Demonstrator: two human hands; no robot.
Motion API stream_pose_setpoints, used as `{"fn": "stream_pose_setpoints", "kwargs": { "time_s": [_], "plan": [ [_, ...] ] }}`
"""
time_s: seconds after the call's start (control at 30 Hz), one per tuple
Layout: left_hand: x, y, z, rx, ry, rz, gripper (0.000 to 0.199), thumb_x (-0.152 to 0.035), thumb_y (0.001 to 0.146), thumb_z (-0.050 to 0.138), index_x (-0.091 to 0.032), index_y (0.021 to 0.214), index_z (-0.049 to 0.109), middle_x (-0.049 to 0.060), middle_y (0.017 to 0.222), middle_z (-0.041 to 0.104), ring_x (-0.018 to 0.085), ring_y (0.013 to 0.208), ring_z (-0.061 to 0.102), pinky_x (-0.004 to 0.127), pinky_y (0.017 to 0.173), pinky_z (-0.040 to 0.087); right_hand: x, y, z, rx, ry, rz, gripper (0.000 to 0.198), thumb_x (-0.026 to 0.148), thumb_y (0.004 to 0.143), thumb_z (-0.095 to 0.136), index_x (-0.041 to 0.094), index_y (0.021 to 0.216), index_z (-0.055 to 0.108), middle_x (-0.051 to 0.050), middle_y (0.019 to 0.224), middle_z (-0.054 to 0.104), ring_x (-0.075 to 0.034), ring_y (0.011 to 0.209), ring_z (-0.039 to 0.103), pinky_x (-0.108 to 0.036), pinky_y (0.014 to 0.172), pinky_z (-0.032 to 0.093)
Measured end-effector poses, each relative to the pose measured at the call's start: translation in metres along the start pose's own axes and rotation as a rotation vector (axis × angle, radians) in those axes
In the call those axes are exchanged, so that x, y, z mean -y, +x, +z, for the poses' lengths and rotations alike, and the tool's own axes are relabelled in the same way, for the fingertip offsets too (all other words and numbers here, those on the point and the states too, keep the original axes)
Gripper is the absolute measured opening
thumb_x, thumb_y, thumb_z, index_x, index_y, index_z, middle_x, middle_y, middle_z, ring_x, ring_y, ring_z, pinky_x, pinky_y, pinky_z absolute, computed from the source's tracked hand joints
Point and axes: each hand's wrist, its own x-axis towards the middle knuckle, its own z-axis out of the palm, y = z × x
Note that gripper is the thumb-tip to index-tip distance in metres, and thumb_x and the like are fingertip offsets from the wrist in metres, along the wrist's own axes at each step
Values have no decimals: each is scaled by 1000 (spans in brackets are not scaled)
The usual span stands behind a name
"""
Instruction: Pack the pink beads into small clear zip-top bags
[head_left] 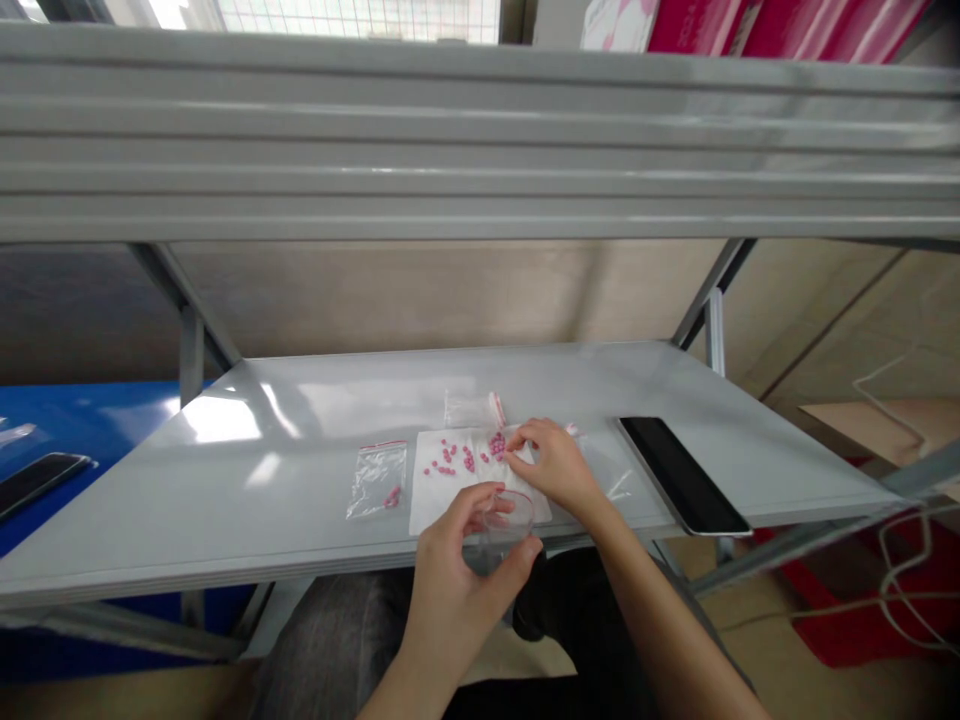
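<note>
My left hand (466, 575) is wrapped round a clear cup (508, 518) at the table's front edge, its round rim facing up. Beyond it, a white sheet (431, 505) lies flat with several small round pink pieces (469, 460) scattered over it; they look like beads or tablets. At the sheet's right side, my right hand (551, 460) has thumb and forefinger pinched together beside a cluster of pink pieces (497, 445). Whatever may be between those fingertips is too small to make out.
Left of the sheet lies a clear zip bag (379, 480) with a few pink pieces inside. Another clear zip bag (471, 408) is behind the sheet. A dark tablet device (679, 475) rests at the right. Overhead, a grey shelf (480, 140) spans the table.
</note>
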Motion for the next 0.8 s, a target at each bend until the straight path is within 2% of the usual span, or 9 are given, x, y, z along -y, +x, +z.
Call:
{"fn": "stream_pose_setpoints", "kwargs": {
  "time_s": [0.07, 0.17, 0.27, 0.3, 0.37, 0.43, 0.53, 0.63, 0.8],
  "plan": [
    [1, 2, 0, 0, -20, -40, 33, -26, 77, 71, -22, 108, 62, 4, 99, 74, 21, 91, 71, 38, 87, 57, 6, -3, -10, -1, 278, -40, 3, 18, 79, 70, 19, 77, 69, -3, 78, 68, -18, 75, 59, -31, 72, 45],
    [2, 3, -1, 23, -77, -68, 32, -26, 79, 70, -22, 109, 62, 4, 101, 73, 21, 96, 70, 36, 90, 55, 19, -11, -27, 127, 663, -196, 5, 26, 81, 72, 21, 82, 72, -4, 92, 64, -18, 87, 60, -32, 79, 47],
    [3, 3, -3, 41, -104, -61, 31, -25, 80, 69, -24, 110, 62, 3, 104, 72, 20, 98, 69, 34, 89, 54, 29, -15, -34, 253, 733, -288, 7, 26, 80, 77, 24, 86, 75, -5, 103, 60, -19, 100, 59, -35, 92, 45],
    [4, 3, -3, 38, -104, -63, 31, -25, 80, 69, -24, 111, 62, 3, 104, 72, 20, 98, 68, 33, 89, 54, 29, -15, -34, 258, 742, -280, 7, 26, 80, 76, 25, 87, 76, -5, 103, 60, -19, 100, 59, -35, 92, 46],
    [4, 2, -4, 22, -97, -75, 32, -26, 79, 70, -23, 111, 62, 3, 102, 72, 20, 96, 69, 34, 89, 54, 23, -13, -29, 182, 776, -216, 6, 28, 83, 72, 24, 86, 75, -5, 101, 61, -19, 96, 60, -34, 86, 48],
    [5, 2, -4, 3, -82, -84, 33, -26, 78, 71, -23, 109, 62, 4, 100, 72, 21, 96, 68, 36, 91, 53, 12, -8, -19, 34, 709, -103, 8, 28, 84, 69, 22, 82, 74, -5, 92, 63, -18, 86, 61, -32, 76, 49],
    [6, 3, -5, -4, -70, -74, 34, -27, 77, 71, -22, 110, 61, 5, 102, 72, 21, 97, 68, 37, 93, 51, -7, -2, -4, -109, 300, 27, 5, 18, 78, 71, 19, 74, 73, -5, 79, 63, -18, 71, 58, -32, 69, 47],
    [6, 3, -5, -5, -70, -63, 34, -27, 78, 70, -23, 111, 61, 4, 103, 71, 20, 98, 67, 36, 93, 51, -17, 1, 7, -66, 4, 29, 9, 10, 74, 72, 18, 71, 74, -5, 77, 62, -18, 70, 56, -33, 72, 46],
    [7, 3, -6, 5, -62, -67, 33, -27, 79, 70, -24, 111, 60, 3, 102, 71, 20, 97, 67, 35, 91, 51, -19, 4, 14, -4, -41, 2, 8, 10, 75, 74, 18, 73, 76, -5, 78, 62, -19, 71, 57, -32, 73, 46]
  ]
}}
